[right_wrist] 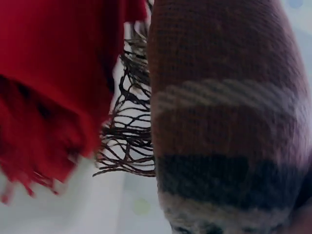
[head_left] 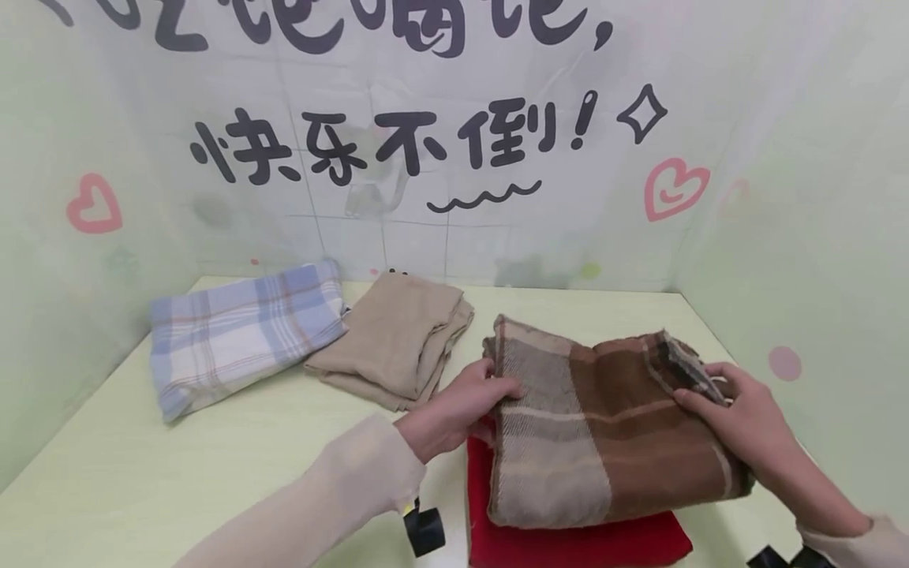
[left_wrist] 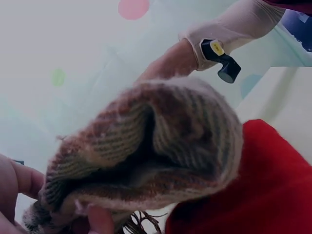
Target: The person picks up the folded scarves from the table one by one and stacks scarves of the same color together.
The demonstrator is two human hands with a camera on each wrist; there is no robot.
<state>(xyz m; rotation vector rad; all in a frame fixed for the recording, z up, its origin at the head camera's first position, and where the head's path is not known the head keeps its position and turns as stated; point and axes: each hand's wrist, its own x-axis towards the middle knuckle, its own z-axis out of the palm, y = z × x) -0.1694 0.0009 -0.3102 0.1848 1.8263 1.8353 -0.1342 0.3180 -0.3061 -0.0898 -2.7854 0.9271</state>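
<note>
Being gripped at one edge by the left hand [head_left: 458, 404] and at the opposite edge by the right hand [head_left: 746, 414], the brown cloth [head_left: 568, 426] is held folded over the red cloth [head_left: 582, 546], which is laid on the worktop [head_left: 142, 481]. Squaring or setting down is judged to be in hand; for the next move, level edges and an even hold by both sets of fingers would be called for. Whether the cloths touch cannot be told. Much of the red cloth is covered, some fingers are hidden behind the folds, and the dark fringe [right_wrist: 130, 132] is only partly shown.
</note>
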